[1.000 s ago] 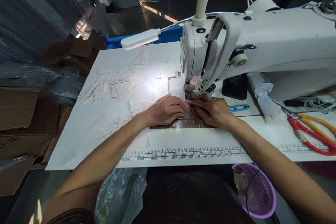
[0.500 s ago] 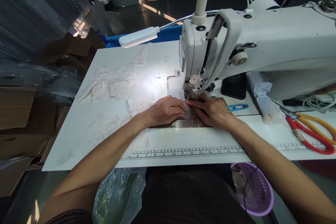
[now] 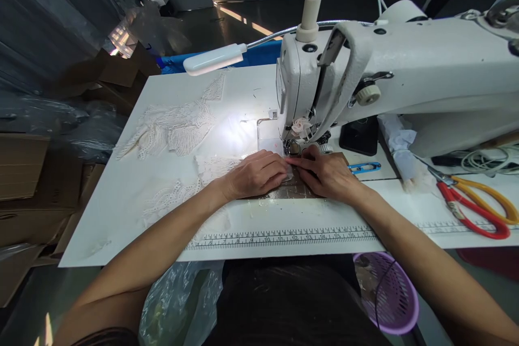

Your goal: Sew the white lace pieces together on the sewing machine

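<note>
My left hand (image 3: 255, 174) and my right hand (image 3: 326, 173) lie side by side on a small clear, see-through piece (image 3: 288, 174) just in front of the presser foot (image 3: 295, 146) of a white sewing machine (image 3: 389, 81). Fingers of both hands press together on the piece, fingertips meeting near the needle. A brown taped patch (image 3: 292, 190) on the table lies under the hands. White lace pieces (image 3: 174, 127) lie to the left, more lace (image 3: 178, 194) under my left forearm.
A gooseneck lamp (image 3: 214, 58) lights the white table (image 3: 121, 216). Blue thread snips (image 3: 365, 166), a black phone (image 3: 359, 136) and red-and-yellow scissors (image 3: 474, 203) lie to the right. A printed ruler (image 3: 284, 237) runs along the front edge. A purple basket (image 3: 389, 294) hangs below; cardboard boxes (image 3: 24, 167) stand left.
Both hands stay pressed on the clear piece by the presser foot; they have barely shifted. The view has moved slightly.
</note>
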Tool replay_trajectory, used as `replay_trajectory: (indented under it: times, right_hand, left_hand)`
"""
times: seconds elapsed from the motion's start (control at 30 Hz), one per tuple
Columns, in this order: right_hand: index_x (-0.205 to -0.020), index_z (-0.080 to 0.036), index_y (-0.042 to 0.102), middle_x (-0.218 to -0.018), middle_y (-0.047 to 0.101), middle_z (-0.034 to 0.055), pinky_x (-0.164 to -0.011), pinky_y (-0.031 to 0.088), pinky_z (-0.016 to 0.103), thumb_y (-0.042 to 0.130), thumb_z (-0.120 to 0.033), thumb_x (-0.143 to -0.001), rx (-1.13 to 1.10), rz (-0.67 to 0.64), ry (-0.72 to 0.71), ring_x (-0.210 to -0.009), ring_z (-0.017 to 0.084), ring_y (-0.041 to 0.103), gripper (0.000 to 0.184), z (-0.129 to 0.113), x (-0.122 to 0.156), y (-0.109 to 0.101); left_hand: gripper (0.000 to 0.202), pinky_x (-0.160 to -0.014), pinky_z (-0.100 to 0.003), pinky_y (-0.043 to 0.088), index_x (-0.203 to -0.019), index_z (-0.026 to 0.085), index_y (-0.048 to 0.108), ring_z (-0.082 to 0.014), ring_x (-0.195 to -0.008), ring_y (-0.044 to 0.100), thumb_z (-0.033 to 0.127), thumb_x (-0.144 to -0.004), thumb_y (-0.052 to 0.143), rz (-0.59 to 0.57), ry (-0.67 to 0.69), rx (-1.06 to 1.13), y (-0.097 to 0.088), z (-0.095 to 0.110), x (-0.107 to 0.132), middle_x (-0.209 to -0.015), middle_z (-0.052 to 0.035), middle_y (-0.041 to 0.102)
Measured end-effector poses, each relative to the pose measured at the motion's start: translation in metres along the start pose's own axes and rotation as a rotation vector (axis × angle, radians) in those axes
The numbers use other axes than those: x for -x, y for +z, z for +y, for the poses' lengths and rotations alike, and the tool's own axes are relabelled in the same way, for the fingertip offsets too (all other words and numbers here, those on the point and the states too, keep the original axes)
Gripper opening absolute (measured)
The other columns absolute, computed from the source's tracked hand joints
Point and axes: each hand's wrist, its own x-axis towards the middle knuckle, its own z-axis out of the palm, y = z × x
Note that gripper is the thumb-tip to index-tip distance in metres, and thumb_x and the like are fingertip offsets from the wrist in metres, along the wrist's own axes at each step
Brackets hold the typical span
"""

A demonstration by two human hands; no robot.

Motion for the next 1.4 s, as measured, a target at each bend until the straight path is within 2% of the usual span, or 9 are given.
replay_trajectory:
  times: [0.17, 0.33, 0.47, 0.63, 0.73, 0.83, 1.03, 1.23, 1.4]
  right_hand:
    - [-0.129, -0.026, 0.063, -0.105, 0.059, 0.0121, -0.057, 0.037, 0.028, 0.043, -0.029, -0.095, 0.018, 0.010, -0.014, -0.073, 0.017, 0.056, 0.040, -0.0009, -0.0001, -0.0007]
    - [-0.127, -0.025, 0.064, -0.106, 0.061, 0.0121, -0.059, 0.040, 0.029, 0.045, -0.028, -0.093, 0.004, 0.019, -0.014, -0.074, 0.018, 0.059, 0.039, 0.0001, 0.0014, -0.0013]
    - [-0.117, -0.023, 0.069, -0.104, 0.064, 0.0097, -0.068, 0.048, 0.032, 0.048, -0.023, -0.091, -0.180, 0.048, -0.059, -0.078, 0.018, 0.062, 0.034, -0.0011, 0.0026, -0.0040]
    - [-0.106, -0.018, 0.072, -0.106, 0.066, 0.0087, -0.085, 0.051, 0.033, 0.050, -0.013, -0.085, -0.408, 0.061, -0.152, -0.092, 0.019, 0.064, 0.031, -0.0039, 0.0018, -0.0051]
    - [-0.116, -0.019, 0.070, -0.109, 0.065, 0.0102, -0.074, 0.052, 0.032, 0.049, -0.015, -0.088, -0.328, 0.113, -0.046, -0.080, 0.017, 0.064, 0.035, -0.0017, 0.0018, -0.0033]
    - [-0.124, -0.023, 0.066, -0.113, 0.063, 0.0117, -0.064, 0.050, 0.031, 0.047, -0.022, -0.091, -0.159, 0.092, 0.024, -0.074, 0.017, 0.063, 0.038, 0.0005, 0.0023, -0.0019]
    - [-0.128, -0.025, 0.064, -0.115, 0.061, 0.0131, -0.062, 0.045, 0.031, 0.045, -0.024, -0.093, 0.018, 0.030, -0.035, -0.077, 0.020, 0.062, 0.040, -0.0009, 0.0020, -0.0015]
    - [-0.127, -0.025, 0.064, -0.116, 0.060, 0.0130, -0.063, 0.044, 0.031, 0.046, -0.024, -0.092, -0.010, 0.023, -0.038, -0.079, 0.020, 0.061, 0.039, 0.0015, 0.0023, 0.0011]
    - [-0.126, -0.027, 0.065, -0.113, 0.061, 0.0122, -0.065, 0.044, 0.031, 0.048, -0.025, -0.092, -0.035, 0.017, -0.083, -0.084, 0.020, 0.061, 0.038, 0.0035, 0.0025, 0.0004]
  left_hand:
    - [0.014, -0.075, -0.031, 0.053, -0.091, 0.015, 0.063, -0.0159, -0.080, 0.064, 0.022, -0.094, 0.052, -0.108, 0.062, -0.105, -0.0037, -0.0008, -0.0002, -0.092, -0.0073, 0.070]
    - [0.012, -0.073, -0.031, 0.054, -0.088, 0.016, 0.064, -0.0143, -0.078, 0.064, 0.021, -0.094, 0.054, -0.083, 0.076, -0.065, -0.0043, -0.0030, -0.0003, -0.092, -0.0051, 0.071]
    - [0.010, -0.073, -0.032, 0.055, -0.091, 0.014, 0.062, -0.0155, -0.080, 0.064, 0.015, -0.092, 0.052, -0.042, 0.004, -0.017, -0.0004, -0.0030, 0.0013, -0.089, -0.0061, 0.070]
    - [0.020, -0.078, -0.033, 0.057, -0.103, 0.013, 0.059, -0.0159, -0.091, 0.064, 0.007, -0.091, 0.044, -0.072, -0.086, 0.139, -0.0028, -0.0039, 0.0016, -0.095, -0.0081, 0.068]
    - [0.015, -0.081, -0.032, 0.057, -0.099, 0.013, 0.061, -0.0158, -0.097, 0.064, 0.011, -0.092, 0.049, -0.059, -0.064, 0.191, -0.0044, -0.0056, 0.0014, -0.101, -0.0099, 0.067]
    - [0.011, -0.078, -0.032, 0.055, -0.092, 0.015, 0.065, -0.0150, -0.089, 0.065, 0.016, -0.092, 0.054, -0.060, -0.020, 0.117, -0.0039, -0.0069, 0.0020, -0.098, -0.0082, 0.069]
    - [0.013, -0.071, -0.030, 0.048, -0.084, 0.018, 0.068, -0.0137, -0.079, 0.063, 0.020, -0.091, 0.058, -0.072, 0.056, -0.055, -0.0039, -0.0061, 0.0020, -0.093, -0.0054, 0.070]
    - [0.017, -0.068, -0.028, 0.047, -0.079, 0.017, 0.067, -0.0127, -0.073, 0.061, 0.018, -0.092, 0.057, -0.062, 0.134, -0.137, -0.0056, -0.0036, -0.0016, -0.089, -0.0039, 0.072]
    - [0.020, -0.069, -0.029, 0.049, -0.079, 0.017, 0.068, -0.0135, -0.072, 0.061, 0.021, -0.092, 0.055, -0.125, 0.146, -0.184, -0.0077, -0.0006, -0.0012, -0.088, -0.0044, 0.071]
